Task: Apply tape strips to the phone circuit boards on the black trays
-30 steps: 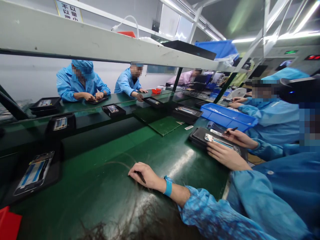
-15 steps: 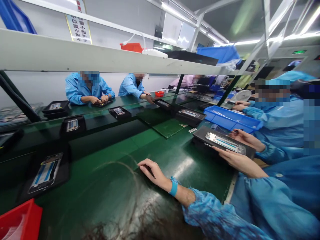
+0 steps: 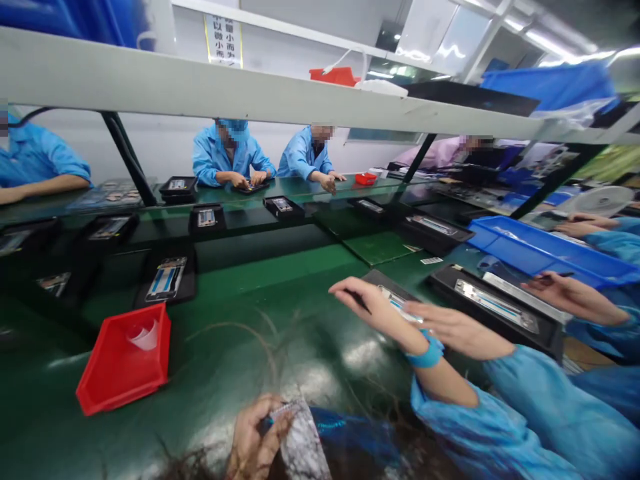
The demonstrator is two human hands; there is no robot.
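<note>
At the bottom of the head view, my left hand (image 3: 257,433) grips a crumpled, silvery-white sheet (image 3: 304,443) between thumb and fingers. My right hand (image 3: 367,303), with a blue wrist strap, reaches in from the right, fingers stretched forward. A dark slender tool (image 3: 361,302) lies in its curled palm; its exact kind is unclear. Just behind that hand is a black tray (image 3: 383,279) with a phone frame (image 3: 397,300), partly hidden by my wrist. A co-worker's hand (image 3: 455,327) reaches over the same tray, close to my wrist.
A red bin (image 3: 125,360) holding a white scrap stands at left. Several black trays with phone frames, such as one tray (image 3: 185,273), line the green bench (image 3: 240,273). At right are another tray (image 3: 445,277) and a blue bin (image 3: 555,250). A shelf (image 3: 280,100) crosses above.
The view has swung left. My left hand with the sheet has come into view. A tray now lies beside my right hand, and the co-worker's hand has moved over it.
</note>
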